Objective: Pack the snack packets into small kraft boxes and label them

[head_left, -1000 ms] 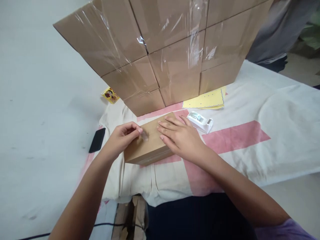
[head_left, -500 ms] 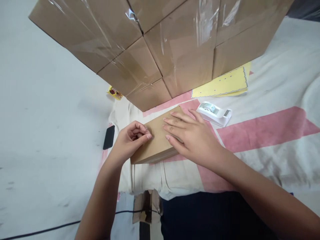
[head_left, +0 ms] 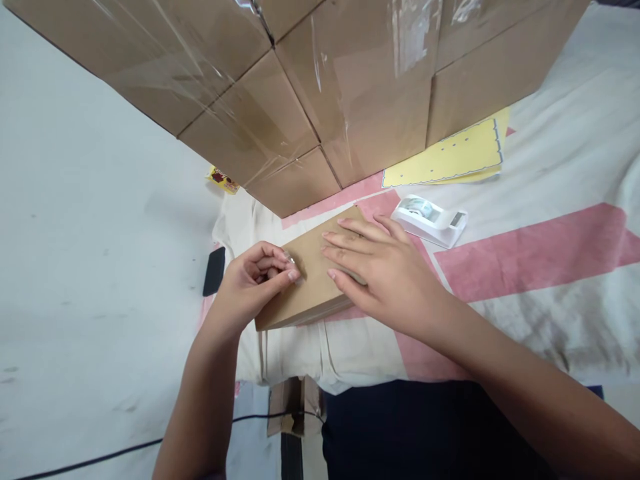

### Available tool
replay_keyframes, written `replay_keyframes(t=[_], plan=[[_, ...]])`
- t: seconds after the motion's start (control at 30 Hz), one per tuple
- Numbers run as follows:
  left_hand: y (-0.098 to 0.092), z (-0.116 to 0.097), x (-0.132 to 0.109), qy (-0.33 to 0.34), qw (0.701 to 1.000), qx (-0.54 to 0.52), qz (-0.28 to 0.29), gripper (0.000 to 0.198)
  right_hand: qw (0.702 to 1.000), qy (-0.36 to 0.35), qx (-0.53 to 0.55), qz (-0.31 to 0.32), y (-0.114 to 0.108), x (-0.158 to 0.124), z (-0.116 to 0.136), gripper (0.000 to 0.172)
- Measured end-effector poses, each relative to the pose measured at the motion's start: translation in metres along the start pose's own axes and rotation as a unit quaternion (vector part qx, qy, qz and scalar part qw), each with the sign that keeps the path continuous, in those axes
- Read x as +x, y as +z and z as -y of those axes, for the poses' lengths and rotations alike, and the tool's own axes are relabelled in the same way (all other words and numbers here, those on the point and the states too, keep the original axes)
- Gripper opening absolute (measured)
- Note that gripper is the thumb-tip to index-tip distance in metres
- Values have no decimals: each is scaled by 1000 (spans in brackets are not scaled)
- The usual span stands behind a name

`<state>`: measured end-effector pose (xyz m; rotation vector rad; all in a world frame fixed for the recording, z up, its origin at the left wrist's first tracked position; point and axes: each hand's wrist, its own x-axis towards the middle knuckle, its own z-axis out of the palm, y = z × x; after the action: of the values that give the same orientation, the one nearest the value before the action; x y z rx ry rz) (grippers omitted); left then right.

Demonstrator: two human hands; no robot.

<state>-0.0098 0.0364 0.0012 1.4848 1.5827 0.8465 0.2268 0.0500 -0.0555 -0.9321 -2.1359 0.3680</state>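
A brown cardboard box (head_left: 310, 267) lies on the cloth-covered surface in front of me. My right hand (head_left: 375, 263) rests flat on the right part of its top, fingers stretched out and slightly spread. At the box's left part, my left hand (head_left: 263, 277) is closed in a pinch. Between its thumb and fingertips shows a small shiny bit of clear tape (head_left: 290, 259), close over the box top. Behind my right hand stands a white tape dispenser (head_left: 431, 221) with a roll in it.
Stacked cardboard boxes (head_left: 370, 100) bound with clear tape rise at the back. Yellow sheets (head_left: 450, 157) lie by their base. A black phone (head_left: 215, 271) and a small yellow packet (head_left: 223, 180) are at the left. Below the edge are an open carton (head_left: 286, 407) and a black cable (head_left: 120, 450).
The view has shifted slightly. The clear tape in my left fingertips now shows more plainly. My right hand stays flat on the box.
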Motion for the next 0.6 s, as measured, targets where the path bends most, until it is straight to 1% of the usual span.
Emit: replay_keyframes(t=[0.13,0.33,0.6], plan=[[-1,0,0,0,1000,17,7,30,1000,0,3,-1,0,0,0,26],[-3,-4,-3,-20,1000,-10,5,30,1000,0,11,1,-1,0,0,26],[3,-2,-5,-21,999,31,0,30,1000,-1,23,-2,0,0,-1,26]])
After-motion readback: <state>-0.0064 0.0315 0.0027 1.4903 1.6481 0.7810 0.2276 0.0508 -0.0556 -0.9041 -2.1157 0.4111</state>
